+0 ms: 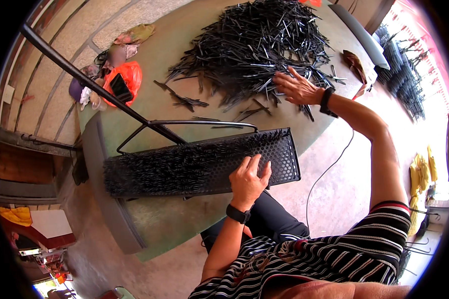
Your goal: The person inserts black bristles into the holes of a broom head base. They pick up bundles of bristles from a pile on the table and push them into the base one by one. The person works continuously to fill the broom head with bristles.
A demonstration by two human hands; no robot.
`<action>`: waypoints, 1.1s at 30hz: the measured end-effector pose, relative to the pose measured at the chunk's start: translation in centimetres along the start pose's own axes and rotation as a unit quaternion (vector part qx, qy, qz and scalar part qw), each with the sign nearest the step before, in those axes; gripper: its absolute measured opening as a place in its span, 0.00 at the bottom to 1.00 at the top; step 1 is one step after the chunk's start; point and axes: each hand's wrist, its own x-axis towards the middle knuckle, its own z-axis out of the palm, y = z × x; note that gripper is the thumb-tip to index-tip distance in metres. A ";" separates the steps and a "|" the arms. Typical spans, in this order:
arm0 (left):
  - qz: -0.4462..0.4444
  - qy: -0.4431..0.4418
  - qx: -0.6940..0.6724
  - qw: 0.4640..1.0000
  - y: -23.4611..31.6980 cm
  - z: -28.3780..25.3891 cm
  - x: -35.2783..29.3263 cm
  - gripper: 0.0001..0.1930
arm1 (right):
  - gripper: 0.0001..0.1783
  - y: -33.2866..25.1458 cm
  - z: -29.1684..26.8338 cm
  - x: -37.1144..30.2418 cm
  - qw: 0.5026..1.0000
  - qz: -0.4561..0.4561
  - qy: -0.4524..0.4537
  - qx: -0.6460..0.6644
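left hand at the tray, right hand spread wide over the pile
filling the tray looks like the step in hand: black pieces crowd its left part, bare holes its right. the left hand curls loosely there; whether it grips anything, i cannot tell. the pile lies beyond, on the table; a pick there would call for narrowing the right hand.

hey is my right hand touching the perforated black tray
Apart: the head view shows green tabletop between your right hand and the perforated black tray.
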 end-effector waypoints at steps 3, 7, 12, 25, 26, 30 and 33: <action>0.006 0.024 -0.009 1.000 0.1 0.1 0.1 0.11 | 0.55 -0.5 -0.4 2.9 0.973 0.222 0.012 0.057; -0.005 0.020 -0.021 1.000 0.4 -0.1 0.2 0.11 | 0.52 1.7 0.9 4.9 0.952 0.271 -0.050 0.135; -0.006 0.019 -0.019 1.000 0.6 -0.1 0.4 0.11 | 0.38 0.9 3.2 3.2 0.950 0.280 -0.053 0.132; 0.001 0.021 -0.006 1.000 0.5 0.1 0.3 0.11 | 0.35 2.8 -0.8 -2.4 0.921 0.301 -0.097 0.226; 0.001 0.022 -0.011 1.000 0.3 0.1 0.3 0.11 | 0.40 2.8 -1.7 -2.9 0.918 0.308 -0.048 0.246; 0.005 0.030 -0.019 0.999 0.3 0.2 0.3 0.11 | 0.60 3.3 -1.3 -7.6 0.885 0.406 0.034 0.226; 0.011 0.027 -0.029 0.999 0.6 0.4 0.3 0.11 | 0.65 4.0 0.3 -13.3 0.812 0.532 -0.036 0.235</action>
